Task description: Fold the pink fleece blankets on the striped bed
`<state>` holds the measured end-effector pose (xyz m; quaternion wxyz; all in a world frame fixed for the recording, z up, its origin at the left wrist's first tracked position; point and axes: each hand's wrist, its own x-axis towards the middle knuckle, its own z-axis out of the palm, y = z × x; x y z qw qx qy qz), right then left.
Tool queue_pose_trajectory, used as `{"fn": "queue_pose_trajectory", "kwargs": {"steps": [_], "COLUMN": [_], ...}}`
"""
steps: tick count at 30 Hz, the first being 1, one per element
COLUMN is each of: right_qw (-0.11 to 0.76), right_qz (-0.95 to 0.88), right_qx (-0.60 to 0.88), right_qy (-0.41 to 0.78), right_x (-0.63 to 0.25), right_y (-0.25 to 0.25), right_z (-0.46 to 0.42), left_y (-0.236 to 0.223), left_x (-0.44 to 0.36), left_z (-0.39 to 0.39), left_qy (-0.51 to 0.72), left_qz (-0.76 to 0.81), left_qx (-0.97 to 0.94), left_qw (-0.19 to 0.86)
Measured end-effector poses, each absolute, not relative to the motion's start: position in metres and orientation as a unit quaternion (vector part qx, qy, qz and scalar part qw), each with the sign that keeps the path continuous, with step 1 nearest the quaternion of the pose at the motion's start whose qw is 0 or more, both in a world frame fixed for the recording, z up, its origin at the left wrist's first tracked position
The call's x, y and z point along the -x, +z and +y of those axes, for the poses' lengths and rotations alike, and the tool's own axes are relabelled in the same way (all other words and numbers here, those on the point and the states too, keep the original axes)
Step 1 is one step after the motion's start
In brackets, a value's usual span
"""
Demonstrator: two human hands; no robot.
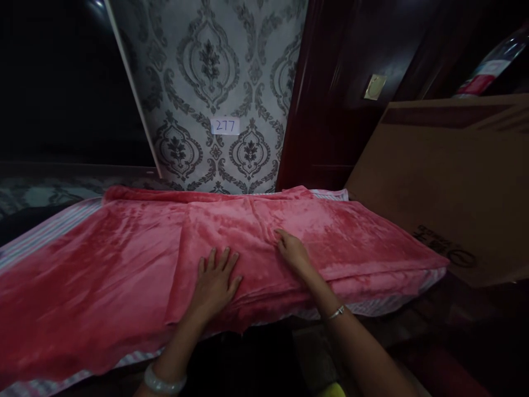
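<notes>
A pink-red plush blanket [136, 264] is spread over a long surface, its right part folded over in layers. Flat on the folded part lies my left hand [215, 278], fingers spread and holding nothing. My right hand [292, 249] rests farther right on the blanket with its fingers curled, pinching the fabric where a crease runs up and away. Its fingertips are partly hidden. A pale bangle [164, 381] circles the left wrist, and a thin bracelet [336, 312] the right.
Striped cloth [66, 223] shows under the blanket's edges. A large cardboard box [446, 182] stands at the right, with a bottle [490, 71] behind it. A dark screen [74, 82] is at the left. Patterned wallpaper [206, 66] bears a paper label [225, 126] reading 277.
</notes>
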<state>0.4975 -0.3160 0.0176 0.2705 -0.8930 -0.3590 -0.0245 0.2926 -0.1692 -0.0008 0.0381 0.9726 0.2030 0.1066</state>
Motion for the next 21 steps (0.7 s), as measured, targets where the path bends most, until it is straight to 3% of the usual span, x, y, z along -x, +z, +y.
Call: {"fn": "queue_pose_trajectory", "kwargs": {"steps": [5, 13, 21], "right_qw": [0.213, 0.270, 0.243], "right_qz": [-0.342, -0.321, -0.304], "right_qx": [0.915, 0.908, 0.921], "right_qy": [0.029, -0.020, 0.014], "right_x": [-0.493, -0.502, -0.513], "right_y": [0.033, 0.001, 0.039], "right_z": [-0.273, -0.266, -0.240], "left_y": [-0.005, -0.001, -0.007], "left_x": [-0.292, -0.290, -0.290], "left_z": [-0.167, -0.169, -0.165], "left_qy": [0.111, 0.088, 0.115], "left_qz": [0.199, 0.200, 0.191], "left_qx": [-0.973, -0.975, -0.974], "left_qw": [0.033, 0.025, 0.037]}}
